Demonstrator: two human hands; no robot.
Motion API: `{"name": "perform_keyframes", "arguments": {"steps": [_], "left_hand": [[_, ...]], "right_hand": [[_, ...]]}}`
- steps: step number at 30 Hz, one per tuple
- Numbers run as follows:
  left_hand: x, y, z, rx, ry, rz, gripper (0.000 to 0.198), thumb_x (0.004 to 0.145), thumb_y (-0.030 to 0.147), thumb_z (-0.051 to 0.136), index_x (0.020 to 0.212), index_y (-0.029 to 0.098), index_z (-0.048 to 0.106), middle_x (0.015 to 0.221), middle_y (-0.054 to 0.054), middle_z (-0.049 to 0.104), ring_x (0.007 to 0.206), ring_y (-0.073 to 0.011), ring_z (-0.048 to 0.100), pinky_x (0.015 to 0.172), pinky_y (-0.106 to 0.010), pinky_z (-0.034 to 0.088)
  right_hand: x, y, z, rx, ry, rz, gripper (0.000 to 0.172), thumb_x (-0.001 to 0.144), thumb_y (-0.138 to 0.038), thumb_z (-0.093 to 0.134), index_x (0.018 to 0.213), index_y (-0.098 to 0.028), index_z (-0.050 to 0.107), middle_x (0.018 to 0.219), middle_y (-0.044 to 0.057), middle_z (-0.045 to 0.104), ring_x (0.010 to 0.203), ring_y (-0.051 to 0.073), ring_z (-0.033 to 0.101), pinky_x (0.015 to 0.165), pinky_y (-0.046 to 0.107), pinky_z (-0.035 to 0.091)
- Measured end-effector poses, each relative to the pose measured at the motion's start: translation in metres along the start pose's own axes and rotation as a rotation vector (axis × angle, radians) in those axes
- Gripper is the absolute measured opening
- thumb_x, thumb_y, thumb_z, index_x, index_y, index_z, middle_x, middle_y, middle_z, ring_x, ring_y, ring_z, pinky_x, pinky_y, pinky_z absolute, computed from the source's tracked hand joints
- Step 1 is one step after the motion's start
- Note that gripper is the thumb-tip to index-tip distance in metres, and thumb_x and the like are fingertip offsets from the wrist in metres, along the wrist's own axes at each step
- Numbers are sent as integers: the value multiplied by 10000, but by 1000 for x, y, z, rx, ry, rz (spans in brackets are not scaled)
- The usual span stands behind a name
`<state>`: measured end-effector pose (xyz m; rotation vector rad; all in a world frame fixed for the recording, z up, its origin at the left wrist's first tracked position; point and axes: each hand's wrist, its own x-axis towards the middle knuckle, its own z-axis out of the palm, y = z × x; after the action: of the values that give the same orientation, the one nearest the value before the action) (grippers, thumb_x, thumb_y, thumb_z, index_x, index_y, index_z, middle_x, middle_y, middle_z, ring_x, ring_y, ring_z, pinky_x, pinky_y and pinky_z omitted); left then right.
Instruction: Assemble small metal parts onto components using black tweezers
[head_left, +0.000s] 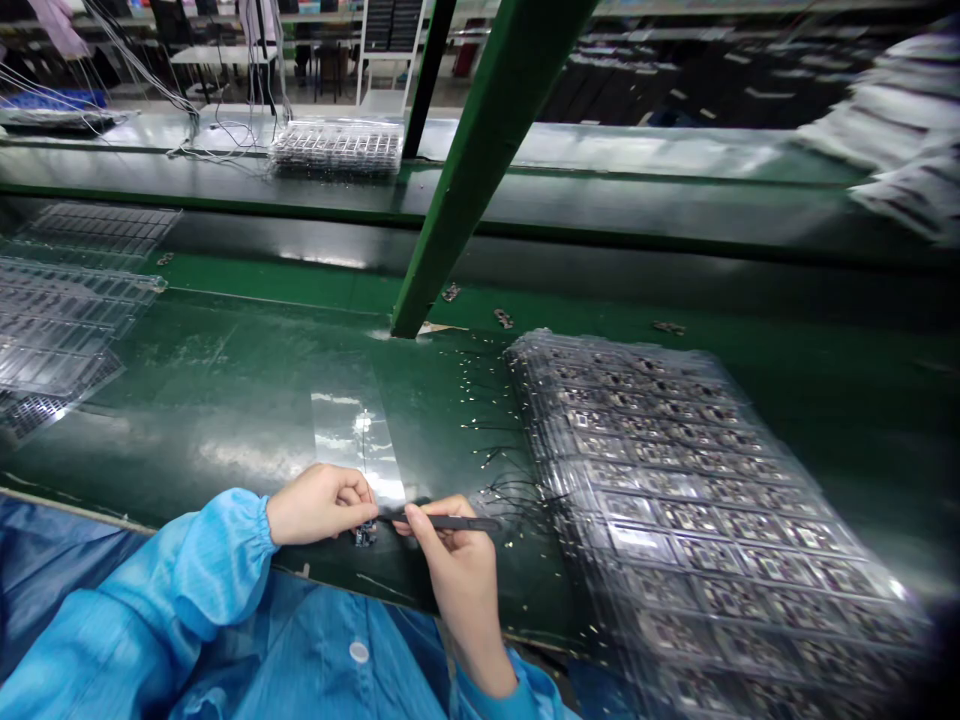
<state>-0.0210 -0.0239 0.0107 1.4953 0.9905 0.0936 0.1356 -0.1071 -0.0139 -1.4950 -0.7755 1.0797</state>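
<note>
My left hand (321, 503) is closed in a pinch on a small electronic part (365, 534) that rests near the front edge of the green bench (247, 380). My right hand (450, 560) grips black tweezers (442, 521), held level, with their tips pointing left at that part. Both wrists come out of blue coat sleeves (187, 590). Thin black wires and small metal bits (510, 470) lie scattered just right of my hands.
A stack of clear plastic trays with small circuit parts (697, 510) fills the right side. More clear trays (60, 320) lie at the left and another stack (337, 148) at the back. A slanted green post (465, 170) rises from the bench. A blurred striped sleeve (900, 130) shows at the upper right.
</note>
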Motion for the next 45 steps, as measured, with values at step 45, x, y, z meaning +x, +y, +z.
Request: {"name": "perform_keyframes", "arguments": {"steps": [45], "left_hand": [[-2,-4,4,-46,148,118,164,746,253,561,759,125,661,670,-22,672,630,-124,610,609,-193,459]], "right_hand": [[-3,-5,15,-50,-151,-87,184,782,-285,597,890,-197,477,727,11,614,667,150,598,575,220,469]]}}
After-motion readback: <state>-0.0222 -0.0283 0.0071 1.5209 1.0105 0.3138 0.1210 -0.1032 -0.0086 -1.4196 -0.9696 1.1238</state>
